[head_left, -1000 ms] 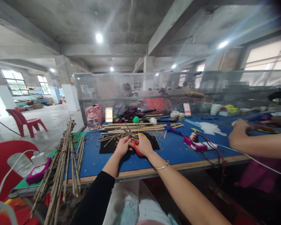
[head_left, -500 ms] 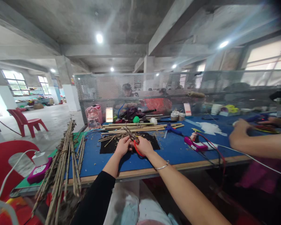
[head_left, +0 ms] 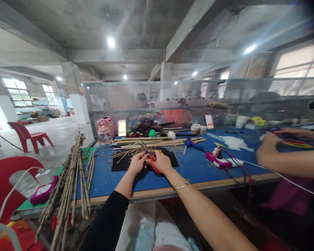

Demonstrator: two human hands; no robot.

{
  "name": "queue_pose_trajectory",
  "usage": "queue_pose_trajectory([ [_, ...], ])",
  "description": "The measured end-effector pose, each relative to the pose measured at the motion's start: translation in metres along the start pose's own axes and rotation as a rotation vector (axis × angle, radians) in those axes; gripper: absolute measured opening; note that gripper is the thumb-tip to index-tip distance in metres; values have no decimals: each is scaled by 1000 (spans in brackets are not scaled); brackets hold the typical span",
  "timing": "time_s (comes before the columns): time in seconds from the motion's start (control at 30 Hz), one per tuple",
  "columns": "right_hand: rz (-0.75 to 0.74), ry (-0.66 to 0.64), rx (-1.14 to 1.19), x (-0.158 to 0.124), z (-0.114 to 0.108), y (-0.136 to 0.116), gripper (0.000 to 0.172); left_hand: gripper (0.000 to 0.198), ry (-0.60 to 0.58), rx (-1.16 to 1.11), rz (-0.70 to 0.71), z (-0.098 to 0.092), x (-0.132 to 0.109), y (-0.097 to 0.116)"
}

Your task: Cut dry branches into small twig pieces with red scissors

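Observation:
My left hand is closed around a thin brown twig over a black mat on the blue table. My right hand grips red-handled cutters whose jaws meet the twig between the two hands. Both hands touch each other above the mat, which is strewn with twig bits. Long pale sticks lie across the table just beyond the hands.
A bundle of long sticks hangs over the table's left end beside a pink device. A blue glue gun and a pink glue gun lie to the right. A co-worker's arm reaches in at right. A mesh screen backs the table.
My hands have stayed together over the mat, shifting only slightly. The co-worker's hands at the right have moved a little.

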State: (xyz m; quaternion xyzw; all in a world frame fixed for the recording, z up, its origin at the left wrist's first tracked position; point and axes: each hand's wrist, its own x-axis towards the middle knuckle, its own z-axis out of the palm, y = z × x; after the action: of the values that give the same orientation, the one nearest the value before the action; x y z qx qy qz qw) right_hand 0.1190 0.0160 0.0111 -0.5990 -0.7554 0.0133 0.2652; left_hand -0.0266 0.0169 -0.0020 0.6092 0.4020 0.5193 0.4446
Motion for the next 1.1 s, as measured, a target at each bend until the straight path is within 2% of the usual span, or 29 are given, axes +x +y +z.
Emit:
queue_pose_trajectory([
  [0.13,-33,30,24,0,1,-1,56,41,-32,-18,-15,2,0,0],
  [0.5,60,-52,64,1,1,-1,56,37,-12,-79,-71,0,1,-2],
  [0.67,8,-9,33,-1,1,0,57,30,25,-179,-133,0,3,-5],
  [0.87,-100,27,31,0,4,0,52,33,26,-164,-112,1,4,-6],
  [1.1,-80,-9,24,1,4,-2,55,31,26,-85,-97,0,4,-8],
])
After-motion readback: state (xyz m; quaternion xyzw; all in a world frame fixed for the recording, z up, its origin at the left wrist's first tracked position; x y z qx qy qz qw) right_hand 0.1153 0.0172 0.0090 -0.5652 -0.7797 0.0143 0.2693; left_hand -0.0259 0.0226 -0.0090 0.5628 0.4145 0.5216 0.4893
